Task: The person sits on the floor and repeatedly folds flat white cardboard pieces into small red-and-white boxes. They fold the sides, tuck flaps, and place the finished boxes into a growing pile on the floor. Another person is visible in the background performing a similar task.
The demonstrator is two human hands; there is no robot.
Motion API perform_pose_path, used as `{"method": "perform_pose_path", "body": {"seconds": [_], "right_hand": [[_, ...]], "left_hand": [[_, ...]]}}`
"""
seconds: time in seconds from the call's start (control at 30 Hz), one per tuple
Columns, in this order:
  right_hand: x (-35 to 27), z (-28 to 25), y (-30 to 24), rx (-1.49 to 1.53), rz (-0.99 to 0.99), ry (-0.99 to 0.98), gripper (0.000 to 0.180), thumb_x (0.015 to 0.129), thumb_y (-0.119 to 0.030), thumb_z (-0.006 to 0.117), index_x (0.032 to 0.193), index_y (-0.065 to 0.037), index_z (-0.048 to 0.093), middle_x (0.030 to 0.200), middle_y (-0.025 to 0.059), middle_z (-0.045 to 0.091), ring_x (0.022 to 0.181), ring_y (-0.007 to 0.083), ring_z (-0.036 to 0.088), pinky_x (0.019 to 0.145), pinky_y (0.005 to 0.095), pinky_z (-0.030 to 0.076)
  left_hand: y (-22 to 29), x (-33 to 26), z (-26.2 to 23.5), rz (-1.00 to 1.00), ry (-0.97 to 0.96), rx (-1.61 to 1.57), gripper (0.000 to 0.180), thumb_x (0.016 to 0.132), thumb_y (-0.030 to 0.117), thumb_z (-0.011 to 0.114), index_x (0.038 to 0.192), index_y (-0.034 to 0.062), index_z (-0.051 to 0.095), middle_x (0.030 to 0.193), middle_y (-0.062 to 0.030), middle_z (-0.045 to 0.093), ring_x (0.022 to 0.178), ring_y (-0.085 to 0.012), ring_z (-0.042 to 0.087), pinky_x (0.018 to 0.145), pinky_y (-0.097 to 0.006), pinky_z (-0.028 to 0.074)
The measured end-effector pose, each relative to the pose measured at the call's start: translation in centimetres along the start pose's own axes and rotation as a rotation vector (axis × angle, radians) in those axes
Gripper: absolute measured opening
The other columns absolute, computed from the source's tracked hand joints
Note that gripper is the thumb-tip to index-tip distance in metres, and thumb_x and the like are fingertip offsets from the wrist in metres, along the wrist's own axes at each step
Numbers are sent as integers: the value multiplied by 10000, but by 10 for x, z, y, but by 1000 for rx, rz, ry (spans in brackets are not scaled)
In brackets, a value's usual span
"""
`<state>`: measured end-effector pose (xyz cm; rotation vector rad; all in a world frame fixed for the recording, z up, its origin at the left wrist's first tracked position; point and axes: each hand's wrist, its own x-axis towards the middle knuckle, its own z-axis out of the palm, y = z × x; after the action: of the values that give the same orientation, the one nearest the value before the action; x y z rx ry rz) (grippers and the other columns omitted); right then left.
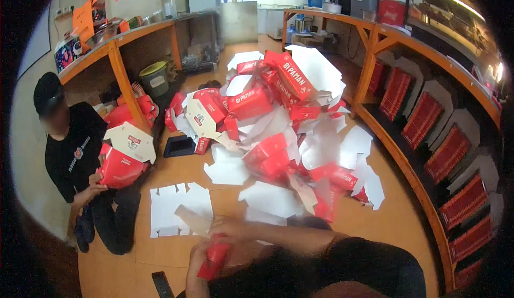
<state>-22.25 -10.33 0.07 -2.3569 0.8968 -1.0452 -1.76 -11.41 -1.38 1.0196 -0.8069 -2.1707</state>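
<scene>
Low in the view, a red cardboard food box (216,256) is partly folded between my hands, with a pale flap standing up beside it. My left hand (198,252) is closed on its left side. From the right, my right hand (227,227) reaches across and grips its upper edge; some of its fingers are hidden. Just beyond, a flat white box blank (179,208) with slotted edges lies on the floor. Another white blank (272,198) lies to the right, next to a large heap of red and white boxes (251,105).
At left a co-worker (80,148) kneels, holding a red box with a cream lid (130,142). Wooden shelves (428,159) on the right hold stacked flat red boxes. A dark phone (161,284) lies near me, a dark tablet (180,146) by the heap, a bucket (155,78) farther back.
</scene>
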Motion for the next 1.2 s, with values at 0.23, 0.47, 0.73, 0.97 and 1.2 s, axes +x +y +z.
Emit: {"method": "perform_pose_path", "body": {"seconds": [0.23, 0.47, 0.73, 0.97, 1.2], "right_hand": [[5, 5, -10, 69, 127, 278, 150, 855, -146, 652, 985, -72, 658, 975, 100, 638, 934, 308, 588, 864, 430, 465], [-5, -10, -37, 52, 275, 215, 124, 865, -116, 637, 951, -33, 673, 920, 128, 684, 895, 311, 650, 818, 415, 500], [-31, -1, -65, -112, 255, 189, 156, 924, -161, 576, 950, -28, 653, 911, 146, 655, 871, 347, 625, 798, 435, 496], [-44, -2, -95, -27, 313, 86, 119, 822, -86, 624, 907, -31, 687, 858, 170, 674, 862, 352, 656, 784, 435, 501], [-45, 13, -110, -170, 336, -31, 172, 855, -193, 618, 951, -69, 688, 984, 127, 662, 978, 321, 621, 888, 460, 464]], "left_hand": [[6, 2, -9, -34, -39, 78, 330, 946, 185, 537, 1198, -27, 555, 1008, -136, 662, 820, -229, 675, 690, -336, 571], [0, -16, 3, -38, -218, 138, 389, 918, 199, 541, 1239, -20, 540, 1005, -135, 663, 813, -238, 668, 727, -349, 568], [-16, -29, 8, 151, -250, 765, 473, 989, 437, 502, 1097, -14, 596, 955, -100, 681, 758, -218, 673, 682, -349, 566], [-21, -38, 29, 167, -345, 689, 509, 990, 474, 477, 1097, -9, 595, 952, -97, 678, 765, -217, 671, 686, -353, 563], [-17, -40, 32, 136, -369, 646, 546, 990, 511, 451, 1098, -5, 594, 949, -94, 676, 772, -217, 668, 690, -356, 560]]}}
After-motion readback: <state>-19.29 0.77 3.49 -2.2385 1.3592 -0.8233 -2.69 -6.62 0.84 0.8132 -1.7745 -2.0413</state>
